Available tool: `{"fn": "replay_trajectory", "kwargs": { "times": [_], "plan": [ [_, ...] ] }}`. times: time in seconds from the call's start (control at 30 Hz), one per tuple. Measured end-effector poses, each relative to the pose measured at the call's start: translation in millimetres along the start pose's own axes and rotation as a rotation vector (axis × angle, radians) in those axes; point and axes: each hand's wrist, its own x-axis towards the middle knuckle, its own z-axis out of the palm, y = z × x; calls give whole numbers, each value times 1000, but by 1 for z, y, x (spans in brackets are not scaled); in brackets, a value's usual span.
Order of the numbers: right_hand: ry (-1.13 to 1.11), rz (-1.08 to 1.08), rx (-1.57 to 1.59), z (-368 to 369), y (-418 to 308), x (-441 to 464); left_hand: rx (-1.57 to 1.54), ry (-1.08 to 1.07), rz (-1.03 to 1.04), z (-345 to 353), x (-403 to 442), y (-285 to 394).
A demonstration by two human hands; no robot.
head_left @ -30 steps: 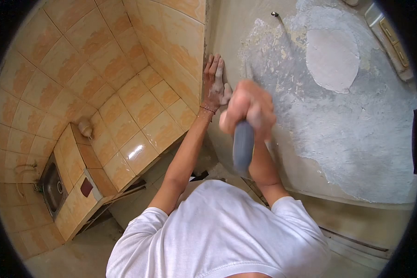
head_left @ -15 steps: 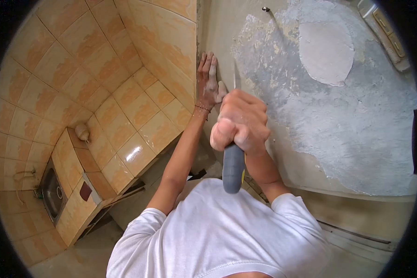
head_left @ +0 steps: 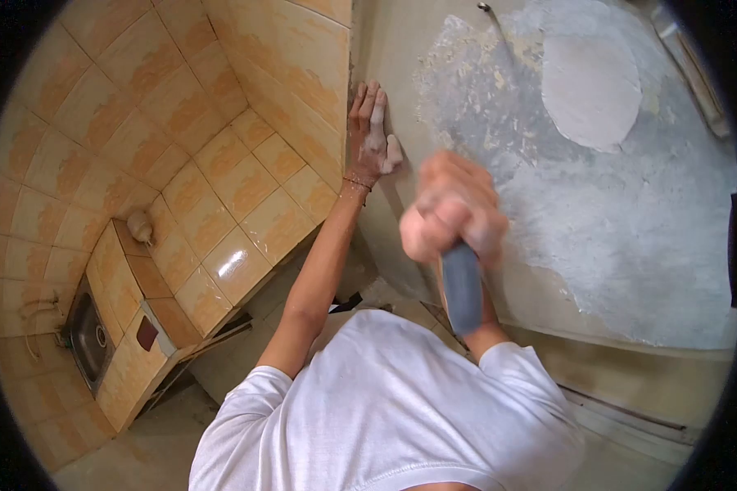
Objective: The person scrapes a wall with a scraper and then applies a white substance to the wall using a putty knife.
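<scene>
My left hand (head_left: 370,135) lies flat against the wall, right beside the edge of the tiled wall, fingers stretched upward and dusted with white. A dark cord bracelet circles that wrist. My right hand (head_left: 454,204), smeared by motion, is wrapped round the thick grey handle of a scraper (head_left: 463,290). The handle's butt points down toward my chest. My fist hides the blade, so I cannot tell whether it touches the wall. Close to this fist is a rough grey wall area (head_left: 540,204) where the coating is worn away, with a smooth white patch (head_left: 591,92) higher up.
On the left, orange-patterned tiles (head_left: 213,192) cover the wall and counter. A metal sink (head_left: 94,335) is set into the counter, near a roundish beige object (head_left: 140,226). A small dark fitting (head_left: 484,7) protrudes from the wall. A framed fixture (head_left: 692,65) sits at upper right.
My right hand has swung right and slightly down with the scraper, away from my left hand. The blade, a thin line above the fist before, is out of sight. My left hand stays on the wall.
</scene>
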Motion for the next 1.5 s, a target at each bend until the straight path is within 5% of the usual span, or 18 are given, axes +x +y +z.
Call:
{"fn": "replay_trajectory", "kwargs": {
  "times": [0.03,0.17,0.2,0.33,0.43,0.57,0.6,0.77,0.83,0.87,1.13,1.23,1.3,1.37,1.4,1.43,1.5],
  "plan": [
    [93,-86,48,-1,-7,4,5,8,-12,-1,2,-1],
    [-185,-103,-40,10,-1,21,-68,56,70,5,-3,-8],
    [22,-136,107,19,-2,15,-97,38,47,1,-2,-4],
    [-3,-113,194,5,6,10,-111,50,3,17,-9,-16],
    [70,11,-166,10,16,6,-48,11,-6,9,-10,-10],
    [-137,208,15,-13,-5,1,-45,18,53,6,-3,-11],
    [-50,103,-219,2,5,5,-88,20,8,6,-4,-9],
    [-4,-17,-20,14,0,6,-142,52,53,4,2,-11],
    [-195,80,-155,2,2,4,-109,44,43,10,-1,-17],
    [-102,-50,-84,11,14,4,-99,31,36,12,-6,-17],
    [-24,-38,3,9,8,8,-33,32,60,15,-9,-20],
    [172,-96,-17,19,-6,13,-116,38,32,2,0,-4],
    [113,16,60,11,2,1,-33,40,6,9,-4,-9],
    [175,231,-272,19,18,-4,-16,9,11,4,-3,-6],
    [40,0,-295,11,12,5,-22,56,49,11,-3,-12],
    [41,-12,-291,12,6,7,-20,65,57,12,-1,-15],
    [183,17,26,15,-6,6,-62,42,28,6,-1,-7]
  ]
}}
